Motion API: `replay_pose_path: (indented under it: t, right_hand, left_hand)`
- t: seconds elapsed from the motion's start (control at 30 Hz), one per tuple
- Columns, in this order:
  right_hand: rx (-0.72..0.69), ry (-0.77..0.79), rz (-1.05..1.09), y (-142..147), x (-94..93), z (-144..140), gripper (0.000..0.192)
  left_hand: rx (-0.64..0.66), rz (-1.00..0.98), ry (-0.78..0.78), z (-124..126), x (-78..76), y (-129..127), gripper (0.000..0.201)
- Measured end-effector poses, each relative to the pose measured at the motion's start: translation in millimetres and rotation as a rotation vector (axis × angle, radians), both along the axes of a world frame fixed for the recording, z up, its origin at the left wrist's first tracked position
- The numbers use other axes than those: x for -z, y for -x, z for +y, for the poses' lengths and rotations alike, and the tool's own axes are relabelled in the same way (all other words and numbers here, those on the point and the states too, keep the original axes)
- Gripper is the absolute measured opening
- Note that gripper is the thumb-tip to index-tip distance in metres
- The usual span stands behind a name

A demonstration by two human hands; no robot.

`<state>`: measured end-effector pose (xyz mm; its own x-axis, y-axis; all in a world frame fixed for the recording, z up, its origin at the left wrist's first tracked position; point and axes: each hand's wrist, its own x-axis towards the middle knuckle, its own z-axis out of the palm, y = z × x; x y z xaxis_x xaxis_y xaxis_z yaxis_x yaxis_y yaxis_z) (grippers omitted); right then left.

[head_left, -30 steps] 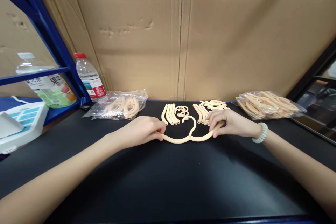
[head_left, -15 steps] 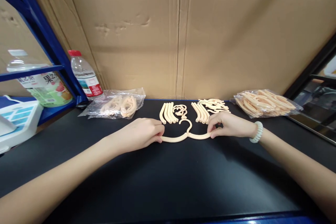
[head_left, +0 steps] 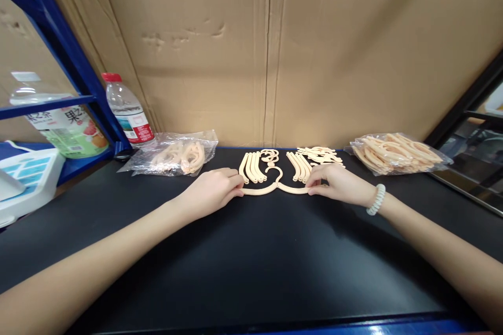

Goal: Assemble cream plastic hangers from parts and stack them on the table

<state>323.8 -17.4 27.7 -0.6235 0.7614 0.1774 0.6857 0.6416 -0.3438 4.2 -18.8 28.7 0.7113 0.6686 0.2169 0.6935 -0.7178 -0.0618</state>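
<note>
both hands pinch the ends of a small peach hanger on the black table

the peach plastic hanger (head_left: pixel 275 188) lies flat just above the middle of the frame, its hook pointing away toward the cardboard wall (head_left: pixel 275 63). the left hand (head_left: pixel 212 191) is closed on the hanger's left tip, fingertips pinching it against the black table (head_left: pixel 251 272). the right hand (head_left: pixel 338 184), with a pale coiled band (head_left: pixel 376 199) at the wrist, pinches the right tip the same way.

just behind the hanger, curved arm pieces (head_left: pixel 251 166) sit in a neat row to the left of centre, a second row of arm pieces (head_left: pixel 301 166) to the right, and a few loose hooks (head_left: pixel 270 156) between them. further right lies a small heap of flat parts (head_left: pixel 320 155). a clear bag of hooks (head_left: pixel 176 156) rests centre-left, and a fuller bag of arm pieces (head_left: pixel 396 152) at the right. at upper left, a red-capped water bottle (head_left: pixel 128 112) stands beside a blue shelf frame (head_left: pixel 70 63), with a fruit-drink bottle (head_left: pixel 58 123) on the shelf and a white and blue device (head_left: pixel 23 180) below.
</note>
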Motion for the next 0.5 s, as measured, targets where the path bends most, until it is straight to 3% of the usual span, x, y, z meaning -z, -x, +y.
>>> replay_pose_path:
  t: [0.2, 0.33, 0.4, 0.5]
  right_hand:
    - [0.049, -0.066, -0.089, -0.1, 1.8, -0.2, 0.013]
    - [0.076, -0.235, -0.069, 14.1, -15.7, -16.9, 0.013]
    - [-0.054, -0.198, 0.096, 28.1, -26.6, -40.5, 0.025]
    - [-0.378, 0.114, 0.299, 46.5, -23.9, -94.2, 0.051]
  left_hand:
    - [0.066, -0.073, -0.003, 2.6, 7.4, 1.3, 0.015]
    - [0.107, -0.141, -0.003, 6.2, 11.3, 3.1, 0.015]
    - [0.118, -0.164, -0.013, 7.4, 12.7, 3.6, 0.013]
    - [0.118, -0.184, -0.024, 7.5, 15.0, 4.2, 0.011]
